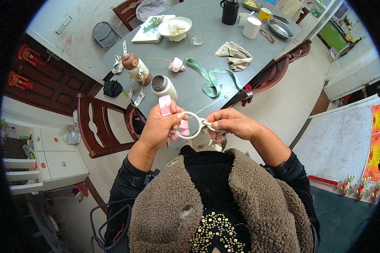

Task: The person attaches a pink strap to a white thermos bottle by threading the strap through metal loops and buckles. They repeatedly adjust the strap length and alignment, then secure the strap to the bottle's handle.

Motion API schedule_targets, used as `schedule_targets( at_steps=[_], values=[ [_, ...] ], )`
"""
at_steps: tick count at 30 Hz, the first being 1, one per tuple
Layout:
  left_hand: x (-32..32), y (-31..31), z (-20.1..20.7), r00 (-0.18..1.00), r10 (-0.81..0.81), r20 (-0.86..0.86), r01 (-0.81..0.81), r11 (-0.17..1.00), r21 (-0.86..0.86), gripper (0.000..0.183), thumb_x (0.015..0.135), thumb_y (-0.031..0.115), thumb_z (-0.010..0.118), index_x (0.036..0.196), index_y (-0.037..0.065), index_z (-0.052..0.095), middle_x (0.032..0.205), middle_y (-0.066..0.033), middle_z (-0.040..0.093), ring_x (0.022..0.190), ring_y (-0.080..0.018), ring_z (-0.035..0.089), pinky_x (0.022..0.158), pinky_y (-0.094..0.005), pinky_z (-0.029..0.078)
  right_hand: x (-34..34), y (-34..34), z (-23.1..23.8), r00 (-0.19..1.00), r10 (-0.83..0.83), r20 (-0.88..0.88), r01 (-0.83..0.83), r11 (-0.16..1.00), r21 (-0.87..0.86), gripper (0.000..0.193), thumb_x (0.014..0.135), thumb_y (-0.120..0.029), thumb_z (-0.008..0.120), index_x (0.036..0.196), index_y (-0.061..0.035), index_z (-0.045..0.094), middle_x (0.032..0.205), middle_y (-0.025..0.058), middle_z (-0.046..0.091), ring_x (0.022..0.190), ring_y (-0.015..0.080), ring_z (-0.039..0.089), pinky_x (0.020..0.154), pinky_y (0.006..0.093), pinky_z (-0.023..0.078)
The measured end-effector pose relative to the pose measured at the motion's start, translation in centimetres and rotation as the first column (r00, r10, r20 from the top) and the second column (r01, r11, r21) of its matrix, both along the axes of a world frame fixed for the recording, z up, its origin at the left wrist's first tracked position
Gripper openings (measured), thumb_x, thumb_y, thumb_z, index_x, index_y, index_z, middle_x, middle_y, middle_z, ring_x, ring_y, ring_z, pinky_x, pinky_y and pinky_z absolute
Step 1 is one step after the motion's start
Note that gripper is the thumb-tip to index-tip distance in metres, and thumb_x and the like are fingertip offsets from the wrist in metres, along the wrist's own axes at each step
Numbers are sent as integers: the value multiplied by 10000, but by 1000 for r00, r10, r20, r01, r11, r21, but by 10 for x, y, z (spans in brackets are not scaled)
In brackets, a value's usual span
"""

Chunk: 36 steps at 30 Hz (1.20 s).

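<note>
My left hand (156,126) is closed round a pink strap (165,104), one end of which sticks up above the thumb. Its thumb and fingers also grip the left side of a white ring (191,137). On the ring's right, my right hand (232,123) pinches a small white loop joined to it. More white pieces hang below the right fingers, partly hidden. Just beyond my left hand, a white flask (168,88) stands without its lid at the table edge. A pink cup-shaped lid (177,65) lies on its side farther back.
On the grey table (164,52) stand a brown-topped bottle (135,67), a white bowl (175,28) and a black flask (230,12). A green lanyard (211,86) and a crumpled cloth (236,55) lie at the right. Wooden chairs (101,122) flank the table.
</note>
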<state>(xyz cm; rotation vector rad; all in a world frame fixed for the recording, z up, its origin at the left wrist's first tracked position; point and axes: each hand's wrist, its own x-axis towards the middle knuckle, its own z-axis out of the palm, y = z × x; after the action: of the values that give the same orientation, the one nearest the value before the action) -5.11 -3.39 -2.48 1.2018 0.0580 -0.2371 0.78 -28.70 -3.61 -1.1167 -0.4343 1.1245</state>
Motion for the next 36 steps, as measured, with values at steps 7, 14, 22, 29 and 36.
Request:
schedule_targets(
  at_steps=[7,14,22,29,36],
  values=[
    [-7,6,1,997,47,55,-43,997,-65,157,904,-21,590,913,88,477,909,-82,628,791,-108,624,658,-240,506,0,11,0,995,69,65,-65,995,-72,301,984,-250,565,1167,-16,617,783,0,594,656,81,553,571,235,463],
    [-12,14,1,996,3,88,7,993,-116,157,901,-14,580,897,92,464,896,-75,608,810,-119,611,701,-259,507,-7,13,14,961,174,213,-155,983,-102,359,970,-257,613,1285,-86,584,726,-38,522,592,38,443,520,201,352],
    [-15,19,16,987,39,156,-25,995,-95,219,877,-2,598,900,117,416,786,-67,583,602,-66,489,514,-215,402,-2,16,12,644,157,748,34,972,-234,216,854,-89,702,1048,-9,651,923,-10,641,824,93,572,716,275,474],
    [-11,13,13,965,17,261,1,998,-67,222,884,23,615,893,130,420,765,-62,573,570,-57,451,483,-191,348,-12,18,26,996,-18,86,10,996,91,182,879,-84,663,1024,24,643,952,32,643,882,100,582,798,250,465],
    [-11,19,9,954,107,279,-89,993,-76,226,901,18,609,890,125,411,783,-63,568,585,-52,434,520,-188,355,-9,14,16,935,37,353,-54,998,38,214,966,-177,592,831,-11,582,856,11,581,809,89,521,718,252,432]
  ],
)
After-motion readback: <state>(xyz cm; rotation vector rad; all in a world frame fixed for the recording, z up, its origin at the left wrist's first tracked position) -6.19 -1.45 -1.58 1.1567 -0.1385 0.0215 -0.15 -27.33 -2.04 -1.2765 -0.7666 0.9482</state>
